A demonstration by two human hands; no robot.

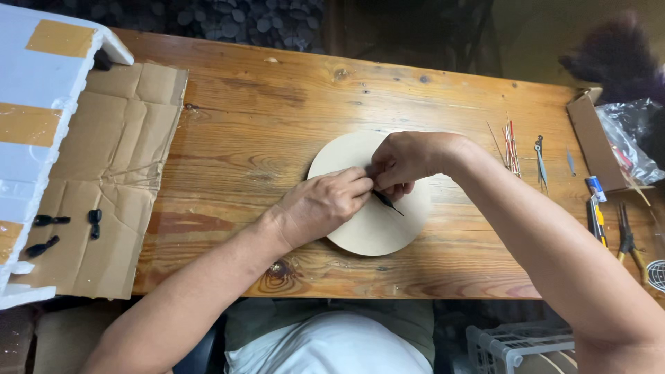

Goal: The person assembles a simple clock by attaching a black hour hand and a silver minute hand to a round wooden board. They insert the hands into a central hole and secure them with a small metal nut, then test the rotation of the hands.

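Round pale-beige disc [374, 228] lay flat at mid wooden table [277, 118], plain face, smooth edge. Thin black pointed clock hand [386, 201] sat at disc centre, tip aimed lower right. Left hand [324, 206] & right hand [405, 161] met over it, fingers pinched shut on the hand's base.

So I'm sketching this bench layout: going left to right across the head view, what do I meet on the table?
White foam block → cardboard sheet → round disc under both hands → thin sticks → tweezers → pliers.
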